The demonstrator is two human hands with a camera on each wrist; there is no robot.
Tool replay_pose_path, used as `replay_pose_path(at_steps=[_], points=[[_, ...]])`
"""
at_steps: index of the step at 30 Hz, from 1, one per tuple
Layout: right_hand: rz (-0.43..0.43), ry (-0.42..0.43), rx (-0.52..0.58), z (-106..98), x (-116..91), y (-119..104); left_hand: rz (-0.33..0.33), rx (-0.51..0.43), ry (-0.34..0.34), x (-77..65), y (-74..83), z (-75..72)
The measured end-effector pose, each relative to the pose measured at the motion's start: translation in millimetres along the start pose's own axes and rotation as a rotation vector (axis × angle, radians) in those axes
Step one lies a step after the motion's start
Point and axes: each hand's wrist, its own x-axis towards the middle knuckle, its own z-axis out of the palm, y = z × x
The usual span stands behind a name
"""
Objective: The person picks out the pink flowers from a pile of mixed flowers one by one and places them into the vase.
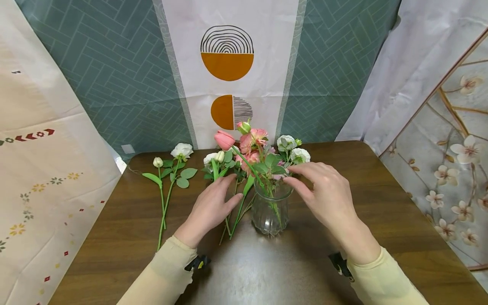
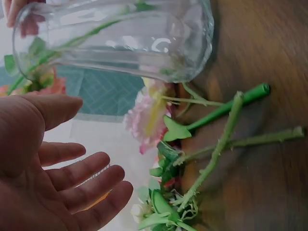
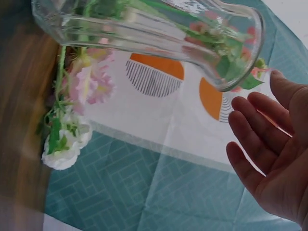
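A ribbed clear glass vase [image 1: 270,214] stands upright on the brown table. Green stems slant down inside it, and a pink tulip [image 1: 224,140] leans left out of its mouth. Coral blooms [image 1: 254,144] with a green bud top the bunch over the rim. My left hand [image 1: 211,207] hovers left of the vase, fingers spread and relaxed, palm bare in the left wrist view. On the other side, my right hand [image 1: 325,190] has its loosely bent fingers and thumb right at the rim [image 3: 257,53], beside a leaf [image 3: 251,83], with nothing gripped.
A white rose [image 1: 182,151] and a white tulip bud [image 1: 158,162] lie on the table at left. Behind the vase lie more white roses [image 1: 299,155] and a pale pink flower [image 3: 91,79]. Several loose stems [image 2: 216,149] point toward the front, left of the vase.
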Motion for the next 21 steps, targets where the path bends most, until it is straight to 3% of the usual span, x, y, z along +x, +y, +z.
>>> replay_pose_path(at_steps=[12,21], points=[[0.16,-0.11,-0.005,8,-11,13,-0.042,0.075,-0.022,20.4,-14.0,13.5],[0.265,-0.247,0.001,13,-16,21,-0.023,0.135,-0.023,35.8,-19.7,22.4]])
